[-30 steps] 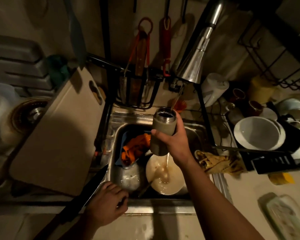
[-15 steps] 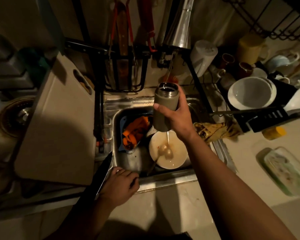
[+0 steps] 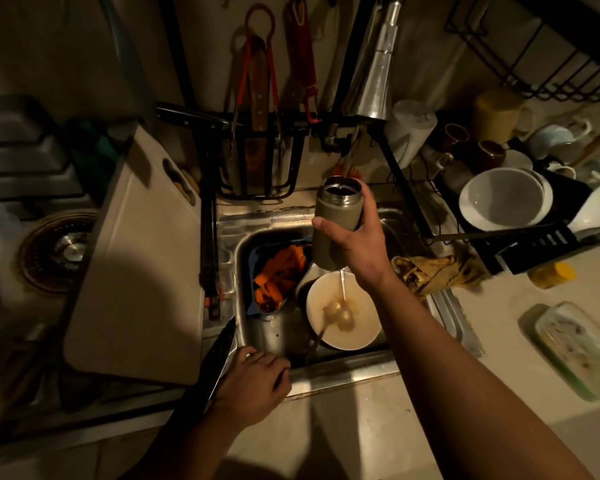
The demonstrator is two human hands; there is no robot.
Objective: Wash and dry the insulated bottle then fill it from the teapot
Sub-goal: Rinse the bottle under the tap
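The right hand [image 3: 357,244] grips the bottle [image 3: 336,209] upright under the running tap [image 3: 368,81]; the left hand [image 3: 253,386] rests loosely curled on the sink rim [image 3: 343,372]. Best keep the mouth centred, part-fill, then swirl.

Dim warm light, deep shadows, corners dark, edges curved.

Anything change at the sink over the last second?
Nothing visibly changed; only the camera shifted. The right hand still holds the bottle under the tap stream, and the left hand still rests on the sink front rim.
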